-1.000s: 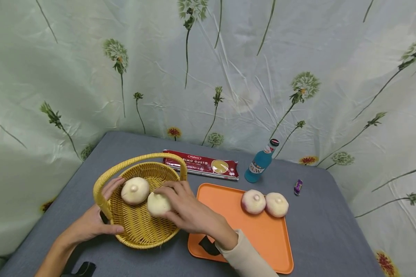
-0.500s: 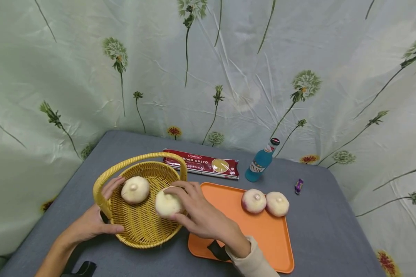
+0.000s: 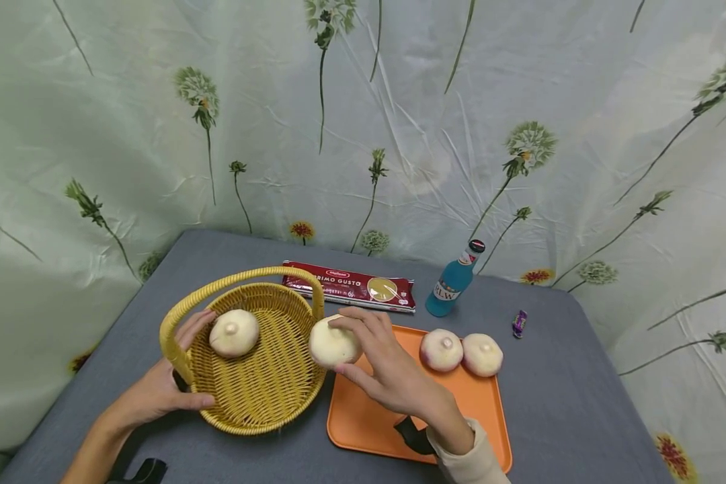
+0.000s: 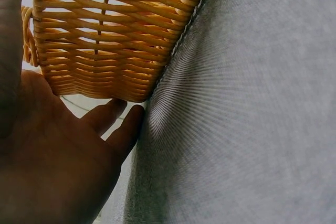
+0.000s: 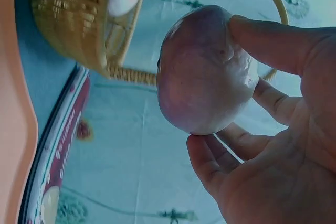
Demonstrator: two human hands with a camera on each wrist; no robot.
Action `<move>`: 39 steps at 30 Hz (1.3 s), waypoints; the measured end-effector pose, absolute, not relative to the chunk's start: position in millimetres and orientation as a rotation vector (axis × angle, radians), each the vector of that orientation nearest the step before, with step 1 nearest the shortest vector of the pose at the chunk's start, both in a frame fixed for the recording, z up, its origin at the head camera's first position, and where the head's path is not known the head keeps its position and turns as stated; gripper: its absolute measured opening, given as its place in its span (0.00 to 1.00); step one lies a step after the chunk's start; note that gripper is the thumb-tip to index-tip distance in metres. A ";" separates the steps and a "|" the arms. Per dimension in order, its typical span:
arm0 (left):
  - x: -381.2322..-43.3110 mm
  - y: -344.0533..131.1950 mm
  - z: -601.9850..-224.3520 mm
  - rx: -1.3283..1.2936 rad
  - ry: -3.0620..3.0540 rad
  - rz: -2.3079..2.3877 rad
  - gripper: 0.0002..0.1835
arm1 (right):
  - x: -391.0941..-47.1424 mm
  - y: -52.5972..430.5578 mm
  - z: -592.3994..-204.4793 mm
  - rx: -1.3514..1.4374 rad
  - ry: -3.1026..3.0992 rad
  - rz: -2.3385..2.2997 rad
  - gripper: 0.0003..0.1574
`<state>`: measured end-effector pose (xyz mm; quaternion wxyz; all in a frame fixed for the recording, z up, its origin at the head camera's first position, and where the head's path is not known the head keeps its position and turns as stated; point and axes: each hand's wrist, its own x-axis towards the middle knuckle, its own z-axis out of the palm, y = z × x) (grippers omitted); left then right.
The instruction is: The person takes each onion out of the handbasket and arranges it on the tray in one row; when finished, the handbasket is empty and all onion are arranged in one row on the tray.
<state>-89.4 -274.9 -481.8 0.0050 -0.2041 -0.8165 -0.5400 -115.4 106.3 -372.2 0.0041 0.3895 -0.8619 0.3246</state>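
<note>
A yellow wicker basket (image 3: pixel 257 396) with an arched handle stands at the left, one white turnip (image 3: pixel 233 333) inside it. My left hand (image 3: pixel 157 390) holds the basket's left side, thumb near the front rim and fingers farther back; the left wrist view shows the palm and fingers against the woven wall (image 4: pixel 110 40). With thumb and fingertips my right hand (image 3: pixel 393 370) grips a second turnip (image 3: pixel 333 344), held up between the basket's right rim and the tray. Its purplish underside shows in the right wrist view, where the right hand (image 5: pixel 294 129) pinches it from the right.
An orange tray (image 3: pixel 363 423) lies right of the basket, with two turnips (image 3: pixel 440 349) side by side at its far right corner. Behind are a red spaghetti packet (image 3: pixel 345 286) and an upright blue bottle (image 3: pixel 450 289). A purple wrapped candy (image 3: pixel 519 324) lies farther right.
My right hand has lifted the second turnip out of the basket and moved right, to over the tray's left edge. The left hand and basket have stayed in place.
</note>
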 end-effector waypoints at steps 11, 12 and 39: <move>-88.9 -274.3 -481.3 -0.646 -2.545 -1.674 0.64 | -123.6 134.6 -377.1 1.069 -2.704 0.991 0.32; -89.0 -274.4 -481.4 -0.649 -2.546 -1.670 0.64 | -124.6 136.8 -378.5 1.059 -2.704 0.983 0.32; -88.7 -273.7 -480.8 -0.633 -2.568 -1.653 0.63 | -154.0 177.8 -409.5 0.809 -2.852 0.947 0.32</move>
